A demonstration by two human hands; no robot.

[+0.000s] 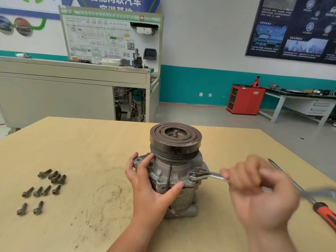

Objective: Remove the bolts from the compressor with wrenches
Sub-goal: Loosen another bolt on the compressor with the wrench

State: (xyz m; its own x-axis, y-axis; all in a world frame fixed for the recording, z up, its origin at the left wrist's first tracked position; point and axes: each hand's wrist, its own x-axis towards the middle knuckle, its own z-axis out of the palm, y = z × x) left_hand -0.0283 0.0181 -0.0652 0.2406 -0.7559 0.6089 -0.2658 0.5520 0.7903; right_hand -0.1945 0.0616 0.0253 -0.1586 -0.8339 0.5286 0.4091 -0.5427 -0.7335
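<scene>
silver steel wrench (205,176) | our right hand (260,195) clenches it, ring left of fingers (236,171) | left hand (149,188) grips grey metal compressor (174,171)

The compressor (174,170) stands upright near the middle of the table (91,142). Loose bolts (41,190) lie in a bunch well to its left. A wrench (205,176) sticks out from its right side. Farther right lies what may be a screwdriver (325,215).
</scene>
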